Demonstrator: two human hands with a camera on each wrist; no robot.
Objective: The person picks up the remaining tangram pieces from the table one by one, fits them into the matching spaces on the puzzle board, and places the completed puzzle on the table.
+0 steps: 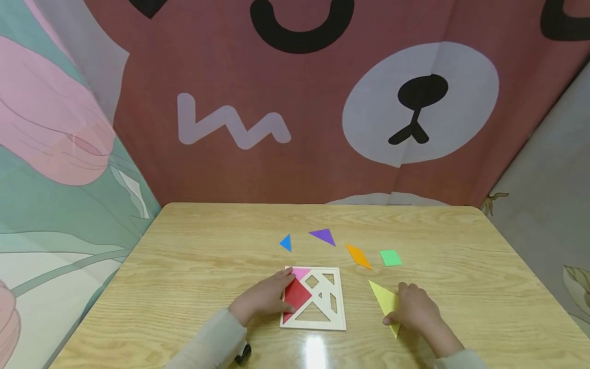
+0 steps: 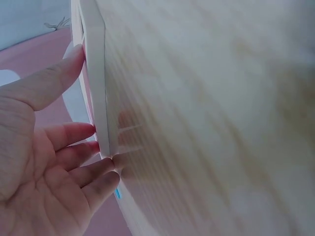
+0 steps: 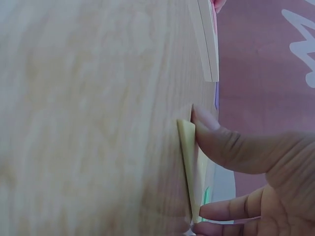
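Observation:
A white tangram tray (image 1: 342, 302) lies on the table, with a red triangle (image 1: 297, 294) and a pink triangle (image 1: 300, 273) set in its left side. My left hand (image 1: 267, 294) rests at the tray's left edge. Its thumb and fingers are spread and fairly straight, touching the tray in the left wrist view. To the right of the tray, my right hand (image 1: 417, 307) pinches a yellow triangle (image 1: 384, 297) between thumb and fingers. The piece lies at the tabletop, its right corner hidden under the hand.
Beyond the tray lie a blue triangle (image 1: 287, 243), a purple triangle (image 1: 324, 236), an orange parallelogram (image 1: 358, 256) and a green square (image 1: 391, 258). A small black object (image 1: 243, 353) shows by the left cuff. Printed curtains (image 1: 230, 174) hang behind the wooden table (image 1: 207, 241).

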